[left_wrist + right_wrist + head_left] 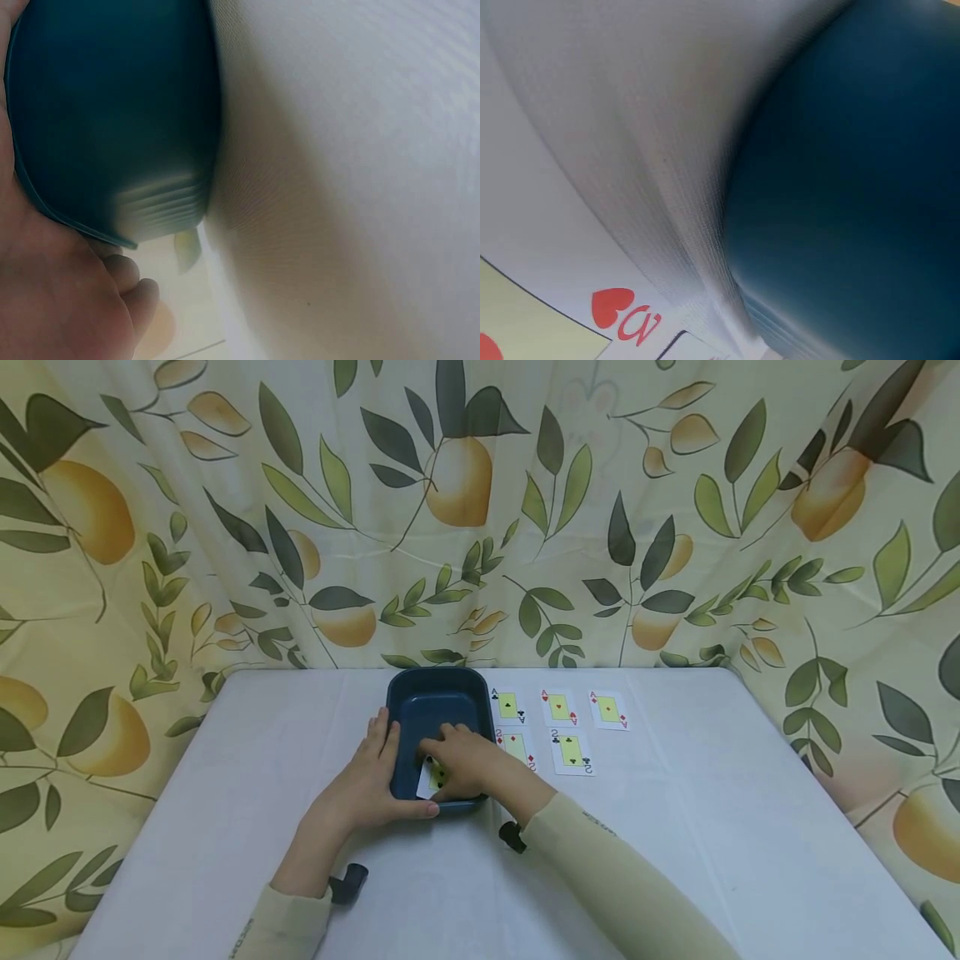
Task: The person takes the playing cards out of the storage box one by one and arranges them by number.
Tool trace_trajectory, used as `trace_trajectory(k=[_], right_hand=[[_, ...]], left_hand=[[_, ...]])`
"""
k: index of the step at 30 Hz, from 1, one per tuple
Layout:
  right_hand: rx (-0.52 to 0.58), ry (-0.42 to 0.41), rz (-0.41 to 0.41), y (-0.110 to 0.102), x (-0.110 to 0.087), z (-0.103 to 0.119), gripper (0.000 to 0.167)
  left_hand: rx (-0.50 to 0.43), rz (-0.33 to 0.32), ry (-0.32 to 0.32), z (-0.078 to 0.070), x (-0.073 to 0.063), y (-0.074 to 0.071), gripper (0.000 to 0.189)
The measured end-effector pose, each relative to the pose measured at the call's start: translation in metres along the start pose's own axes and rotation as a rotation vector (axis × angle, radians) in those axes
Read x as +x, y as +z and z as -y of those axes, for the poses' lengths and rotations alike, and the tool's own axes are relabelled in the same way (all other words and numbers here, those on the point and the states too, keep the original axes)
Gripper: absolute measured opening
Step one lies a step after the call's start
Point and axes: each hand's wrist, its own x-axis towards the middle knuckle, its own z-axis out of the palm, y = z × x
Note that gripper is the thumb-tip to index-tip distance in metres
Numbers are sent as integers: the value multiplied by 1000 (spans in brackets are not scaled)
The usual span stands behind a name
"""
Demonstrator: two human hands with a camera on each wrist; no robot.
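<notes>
A dark blue rectangular tray (438,681) stands on the white-covered table, one short side toward me. My left hand (367,781) lies along its left wall with fingers straight, the thumb stretched along the near edge. In the left wrist view, that hand (67,277) rests against the tray's outer wall (112,112). My right hand (468,762) reaches into the tray with bent fingers, gripping a playing card (427,779) with black pips at the near end. Part of that card is hidden under the hand. The right wrist view shows the tray's side (840,187), not the fingers.
Right of the tray lie face-up cards in two rows: aces of clubs (508,706), hearts (558,707) and diamonds (609,710) behind, a red two (517,747) and a two of clubs (572,752) in front. A fruit-patterned curtain (465,568) hangs behind the table (675,835).
</notes>
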Motion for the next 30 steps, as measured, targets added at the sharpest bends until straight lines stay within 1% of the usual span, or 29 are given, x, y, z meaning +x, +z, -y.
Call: trace_trajectory(k=[2,7,9,12,17,20,23,25,28,30], right_hand=[[4,-6,-20,-1,0,0,75],[34,-19,-68,-7,0,-1,95],[34,-22,-83,-10,-1,-2,100],[8,-20,-101,-17,-6,-4,100],[22,-3,-143,-28,-20,-10,98],[55,2,-170,-32,-32,-15,97],[88,18,-181,-34,-43,-21,97],[126,31,-192,-36,-50,-25,97],[181,39,-236,-40,-58,-29,97],[199,35,-270,-45,-63,-31,98]], left_hand=[[-1,2,-5,0,0,0,142],[-7,6,-11,0,1,0,143],[-11,8,-14,-1,1,0,143],[-21,6,-19,-1,1,0,142],[-23,2,-21,-1,1,1,142],[-13,-4,-18,0,0,3,143],[-3,-4,-14,1,1,3,143],[-1,-6,-8,2,1,4,144],[-5,-15,2,2,1,4,144],[-11,-17,4,2,0,4,144]])
